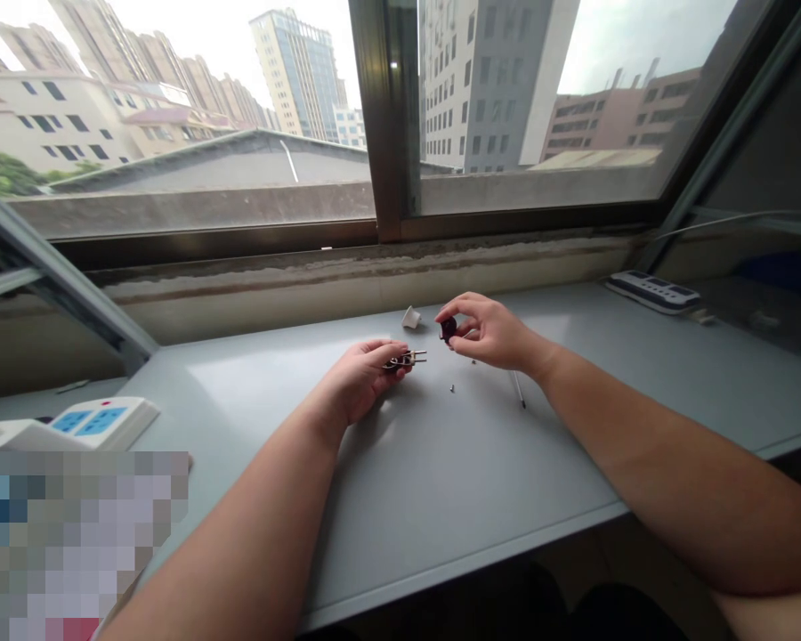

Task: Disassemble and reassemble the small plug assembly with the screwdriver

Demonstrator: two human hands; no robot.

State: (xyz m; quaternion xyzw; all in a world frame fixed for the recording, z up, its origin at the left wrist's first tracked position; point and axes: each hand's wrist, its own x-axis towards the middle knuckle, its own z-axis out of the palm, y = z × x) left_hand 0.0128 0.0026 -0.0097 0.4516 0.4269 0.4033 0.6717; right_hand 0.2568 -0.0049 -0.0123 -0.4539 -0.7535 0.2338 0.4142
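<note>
The left hand (367, 378) has its thumb and fingers pinched around a small dark plug body with two straight silver metal prongs (407, 360), its long axis running left to right, prongs towards the right hand (494, 331). That hand, fingers curled into a narrow grip, holds a small rounded black piece (448, 329) just beyond the prong tips, slightly farther from the person, apart from them, above the smooth grey tabletop (400, 507).

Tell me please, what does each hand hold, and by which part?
The left hand holds a pronged plug part by the end opposite its prongs; the right hand pinches a dark piece by its edges.
</note>
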